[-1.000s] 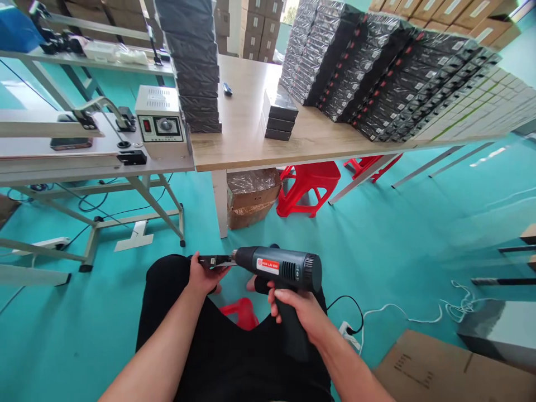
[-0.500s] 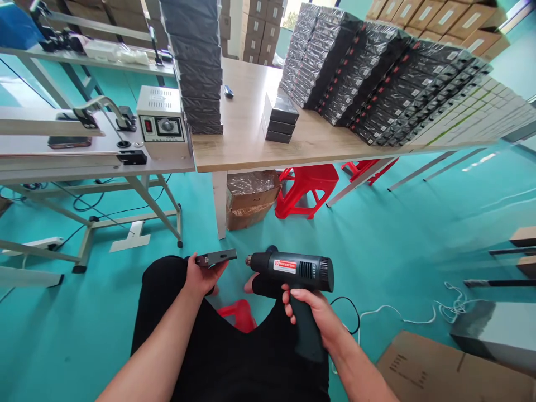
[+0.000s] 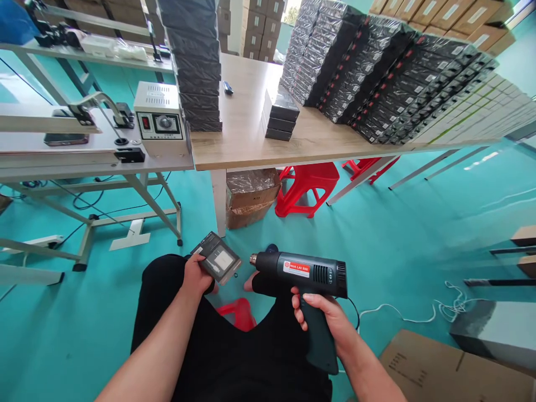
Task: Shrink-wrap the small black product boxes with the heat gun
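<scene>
Left hand [image 3: 196, 276] clamped on a flat dark box [image 3: 215, 255] by my left knee [image 3: 164, 274], I have just turned its broad face up, apparently exposing it to the heat gun [image 3: 307, 270] gripped, nozzle [image 3: 253, 259] apart, in my right hand [image 3: 329, 316].

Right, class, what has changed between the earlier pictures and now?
The left hand has turned the dark box, so its broad face now shows. The right hand has moved the heat gun rightward, away from the box. Both hands keep their grip; the small stack on the table stays put.
</scene>
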A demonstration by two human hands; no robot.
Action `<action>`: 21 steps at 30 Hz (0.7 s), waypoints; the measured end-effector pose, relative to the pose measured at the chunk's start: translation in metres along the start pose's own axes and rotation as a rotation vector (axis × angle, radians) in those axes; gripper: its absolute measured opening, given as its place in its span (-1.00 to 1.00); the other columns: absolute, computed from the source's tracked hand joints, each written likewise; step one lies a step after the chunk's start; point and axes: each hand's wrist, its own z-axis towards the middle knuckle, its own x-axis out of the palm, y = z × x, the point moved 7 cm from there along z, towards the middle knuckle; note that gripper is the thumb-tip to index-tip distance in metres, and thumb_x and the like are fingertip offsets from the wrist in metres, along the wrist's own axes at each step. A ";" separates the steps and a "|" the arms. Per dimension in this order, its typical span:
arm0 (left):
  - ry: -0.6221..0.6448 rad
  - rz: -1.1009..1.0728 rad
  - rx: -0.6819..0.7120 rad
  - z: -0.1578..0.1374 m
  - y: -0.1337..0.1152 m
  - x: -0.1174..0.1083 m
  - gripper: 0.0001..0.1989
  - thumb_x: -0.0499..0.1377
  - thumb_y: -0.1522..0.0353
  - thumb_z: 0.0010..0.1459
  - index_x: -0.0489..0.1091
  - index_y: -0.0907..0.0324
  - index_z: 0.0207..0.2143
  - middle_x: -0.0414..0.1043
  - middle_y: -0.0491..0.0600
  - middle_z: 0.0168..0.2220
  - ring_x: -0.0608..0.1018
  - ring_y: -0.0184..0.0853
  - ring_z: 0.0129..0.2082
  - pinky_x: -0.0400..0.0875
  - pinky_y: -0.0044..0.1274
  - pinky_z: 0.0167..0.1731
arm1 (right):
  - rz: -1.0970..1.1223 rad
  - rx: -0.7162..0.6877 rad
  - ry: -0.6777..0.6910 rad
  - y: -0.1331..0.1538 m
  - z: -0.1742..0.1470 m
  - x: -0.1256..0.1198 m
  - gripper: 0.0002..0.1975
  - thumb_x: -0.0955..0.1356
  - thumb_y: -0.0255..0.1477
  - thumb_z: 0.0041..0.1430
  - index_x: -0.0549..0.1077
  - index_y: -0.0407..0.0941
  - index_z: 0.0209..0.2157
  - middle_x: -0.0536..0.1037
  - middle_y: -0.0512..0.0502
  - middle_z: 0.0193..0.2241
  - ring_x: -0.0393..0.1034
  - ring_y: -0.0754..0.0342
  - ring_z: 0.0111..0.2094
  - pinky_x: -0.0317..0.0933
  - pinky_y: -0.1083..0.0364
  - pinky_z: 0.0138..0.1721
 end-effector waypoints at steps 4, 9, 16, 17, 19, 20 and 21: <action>0.002 0.007 0.007 0.005 0.000 -0.004 -0.70 0.03 0.52 -0.32 0.38 0.22 -0.43 0.49 0.00 -0.41 0.55 -0.17 -0.39 0.49 -0.27 -0.29 | -0.060 0.020 0.015 -0.002 -0.009 -0.004 -0.69 0.36 -0.36 0.09 0.47 -0.23 -0.14 0.52 -0.13 -0.38 0.41 0.11 -0.47 0.30 0.16 -0.51; -0.020 0.034 0.033 0.006 0.001 -0.006 -0.79 0.03 0.52 -0.32 0.34 0.21 -0.51 0.44 -0.05 -0.51 0.50 -0.26 -0.50 0.47 -0.36 -0.39 | -0.151 0.004 0.115 -0.010 -0.015 0.015 -0.68 0.36 -0.36 0.09 0.47 -0.23 -0.14 0.52 -0.15 -0.36 0.41 0.10 -0.47 0.28 0.14 -0.49; -0.084 0.015 0.033 0.003 -0.002 -0.009 -0.81 0.02 0.49 -0.30 0.32 0.18 -0.52 0.42 -0.08 -0.56 0.49 -0.27 -0.57 0.44 -0.42 -0.51 | -0.223 0.000 0.148 -0.010 -0.015 0.027 -0.69 0.37 -0.35 0.10 0.48 -0.22 -0.14 0.52 -0.14 -0.36 0.40 0.11 -0.46 0.28 0.12 -0.47; -0.090 0.016 0.031 0.003 -0.002 -0.010 -0.81 0.03 0.48 -0.29 0.33 0.18 -0.51 0.42 -0.07 -0.56 0.49 -0.27 -0.58 0.43 -0.43 -0.52 | -0.227 0.023 0.193 -0.011 -0.017 0.030 -0.68 0.38 -0.35 0.09 0.48 -0.22 -0.14 0.52 -0.14 -0.36 0.41 0.10 -0.46 0.28 0.13 -0.47; -0.066 0.021 0.015 0.002 -0.002 -0.009 -0.80 0.03 0.45 -0.22 0.36 0.20 -0.46 0.43 -0.03 -0.53 0.51 -0.25 -0.55 0.44 -0.42 -0.52 | -0.234 0.033 0.247 -0.012 -0.022 0.034 -0.67 0.39 -0.35 0.07 0.48 -0.21 -0.14 0.52 -0.13 -0.36 0.41 0.10 -0.46 0.28 0.13 -0.47; -0.033 0.028 -0.002 0.002 -0.001 -0.006 -0.78 0.03 0.43 -0.17 0.39 0.22 -0.41 0.44 0.00 -0.51 0.52 -0.23 -0.53 0.45 -0.40 -0.51 | -0.236 0.026 0.244 -0.011 -0.024 0.034 -0.67 0.40 -0.35 0.06 0.48 -0.21 -0.14 0.51 -0.13 -0.36 0.41 0.10 -0.46 0.28 0.13 -0.47; 0.015 0.037 -0.031 0.001 0.000 -0.003 -0.75 0.03 0.41 -0.11 0.41 0.24 -0.34 0.45 0.03 -0.48 0.54 -0.21 -0.50 0.47 -0.37 -0.48 | -0.236 0.021 0.230 -0.010 -0.025 0.031 -0.67 0.40 -0.35 0.06 0.48 -0.20 -0.13 0.52 -0.12 -0.35 0.41 0.11 -0.46 0.29 0.14 -0.46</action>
